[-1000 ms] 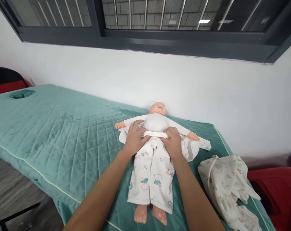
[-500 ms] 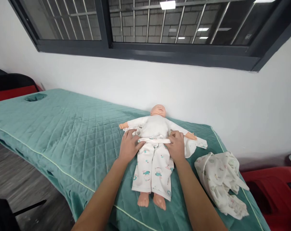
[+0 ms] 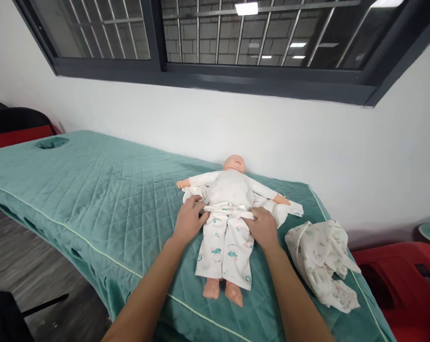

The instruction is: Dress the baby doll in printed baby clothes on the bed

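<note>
From where I stand, the doll lies on its back towards the right part of the bed, head near the wall, bare feet towards the person. Its arms stretch out to both sides in a plain white top; a loose printed garment spreads beneath them. The white trousers, dotted with little teal and pink figures, cover its legs down to the ankles.

The left hand rests at one side of the waistband, fingers loosely bent and a little apart from the thumb; I can't tell whether they pinch any cloth. The right hand has its thumb and fingers closed on the waistband's other side.

A black-and-red chair stands beyond the far left of the bed, whose quilted green cover has a round hole. Above the white wall runs a dark-framed window. A crumpled printed cloth lies at right, near something red.
</note>
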{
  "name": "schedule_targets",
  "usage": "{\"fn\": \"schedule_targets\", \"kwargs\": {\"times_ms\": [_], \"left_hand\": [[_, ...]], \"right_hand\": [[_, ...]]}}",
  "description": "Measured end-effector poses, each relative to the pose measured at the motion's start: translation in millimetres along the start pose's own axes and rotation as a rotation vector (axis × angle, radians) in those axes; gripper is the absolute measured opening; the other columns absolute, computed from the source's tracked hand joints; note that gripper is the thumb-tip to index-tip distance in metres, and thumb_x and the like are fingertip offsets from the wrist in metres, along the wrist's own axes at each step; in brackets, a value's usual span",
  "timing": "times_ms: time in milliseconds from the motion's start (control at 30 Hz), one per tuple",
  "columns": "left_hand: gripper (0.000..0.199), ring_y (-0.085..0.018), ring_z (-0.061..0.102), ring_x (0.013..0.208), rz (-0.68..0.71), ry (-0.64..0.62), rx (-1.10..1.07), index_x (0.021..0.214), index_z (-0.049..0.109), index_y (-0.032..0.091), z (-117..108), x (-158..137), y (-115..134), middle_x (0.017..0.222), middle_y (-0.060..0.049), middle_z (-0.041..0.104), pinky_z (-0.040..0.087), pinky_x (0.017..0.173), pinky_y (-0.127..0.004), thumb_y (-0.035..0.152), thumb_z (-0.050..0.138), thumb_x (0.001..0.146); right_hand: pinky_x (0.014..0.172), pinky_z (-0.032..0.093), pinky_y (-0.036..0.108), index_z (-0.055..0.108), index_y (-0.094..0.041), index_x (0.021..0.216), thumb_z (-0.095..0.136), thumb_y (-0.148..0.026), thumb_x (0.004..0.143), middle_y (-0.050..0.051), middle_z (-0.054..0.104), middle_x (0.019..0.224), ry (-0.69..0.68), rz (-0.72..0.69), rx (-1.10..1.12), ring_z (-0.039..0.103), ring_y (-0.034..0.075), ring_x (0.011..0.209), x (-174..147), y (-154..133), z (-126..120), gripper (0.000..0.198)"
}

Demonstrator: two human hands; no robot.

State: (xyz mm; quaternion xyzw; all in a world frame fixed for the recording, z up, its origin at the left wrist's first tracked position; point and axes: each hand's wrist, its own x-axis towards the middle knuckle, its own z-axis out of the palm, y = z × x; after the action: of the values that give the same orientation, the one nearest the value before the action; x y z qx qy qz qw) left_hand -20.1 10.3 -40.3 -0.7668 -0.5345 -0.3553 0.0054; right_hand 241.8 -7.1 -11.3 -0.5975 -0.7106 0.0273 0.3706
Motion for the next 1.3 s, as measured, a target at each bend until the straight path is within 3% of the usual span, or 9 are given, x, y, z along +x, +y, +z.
{"fn": "schedule_targets", "kwargs": {"times_ms": [133,333,567,733,800,1133,1300], "left_hand": [[0.016,-0.019,0.062,0.102,-0.013,-0.032,-0.07,0.104,0.062,0.024,2.4,-0.2,1.4,0.125,-0.006,0.056,0.052,0.082,-0.033,0.028,0.051,0.093],[0.016,-0.02,0.064,0.096,-0.009,-0.087,-0.071,0.105,0.06,0.024,2.9,6.4,7.4,0.122,-0.005,0.059,0.051,0.073,-0.032,0.024,0.053,0.09],[0.009,-0.024,0.057,0.105,0.108,0.036,-0.081,0.094,0.058,0.02,20.4,34.2,7.0,0.112,-0.008,0.062,0.048,0.09,-0.036,0.017,0.052,0.089],[0.008,-0.024,0.054,0.095,0.112,0.05,-0.089,0.088,0.055,0.021,33.2,54.6,2.6,0.099,-0.007,0.062,0.045,0.083,-0.036,0.015,0.051,0.088],[0.009,-0.023,0.054,0.091,0.086,0.047,-0.094,0.086,0.054,0.022,34.1,56.5,1.0,0.094,-0.006,0.061,0.044,0.08,-0.035,0.013,0.05,0.086],[0.015,-0.02,0.055,0.09,0.035,0.052,-0.288,0.081,0.052,0.022,9.5,17.0,6.4,0.09,-0.003,0.061,0.045,0.079,-0.033,0.008,0.049,0.077],[0.01,-0.019,0.056,0.085,0.019,0.074,-0.427,0.076,0.051,0.022,-9.4,-12.9,22.9,0.084,-0.002,0.06,0.046,0.078,-0.032,0.012,0.051,0.076]], "right_hand": [[0.057,0.027,0.028,0.046,-0.021,0.055,0.061,-0.047,0.081,-0.005,0.039,0.053,-0.152,0.216,0.129,0.042,0.014,0.059,3.3,1.8,-1.9,0.04],[0.06,0.034,0.027,0.058,-0.023,0.068,0.062,-0.048,0.079,-0.004,0.053,0.062,-0.165,0.297,0.264,0.048,0.017,0.065,2.3,0.0,-7.8,0.028],[0.067,0.042,0.028,0.06,-0.022,0.08,0.068,-0.049,0.076,-0.002,0.058,0.076,-0.109,0.349,0.55,0.051,0.018,0.075,0.4,-3.6,-9.2,0.029],[0.083,0.048,0.033,0.063,-0.02,0.082,0.075,-0.05,0.073,0.006,0.064,0.115,-0.213,0.278,0.755,0.058,0.024,0.102,1.2,-1.8,-11.3,0.034],[0.086,0.048,0.034,0.064,-0.019,0.082,0.077,-0.049,0.071,0.007,0.062,0.12,-0.248,0.257,0.783,0.057,0.026,0.109,1.0,-1.4,-11.1,0.034],[0.082,0.047,0.033,0.06,-0.021,0.07,0.074,-0.049,0.075,0.004,0.062,0.1,-0.162,0.2,0.562,0.057,0.022,0.095,-0.6,-1.5,-4.4,0.032],[0.095,0.042,0.042,0.062,-0.022,0.071,0.07,-0.039,0.077,0.008,0.063,0.108,0.084,0.085,0.314,0.055,0.026,0.103,-4.2,-5.0,-2.0,0.02]]}}
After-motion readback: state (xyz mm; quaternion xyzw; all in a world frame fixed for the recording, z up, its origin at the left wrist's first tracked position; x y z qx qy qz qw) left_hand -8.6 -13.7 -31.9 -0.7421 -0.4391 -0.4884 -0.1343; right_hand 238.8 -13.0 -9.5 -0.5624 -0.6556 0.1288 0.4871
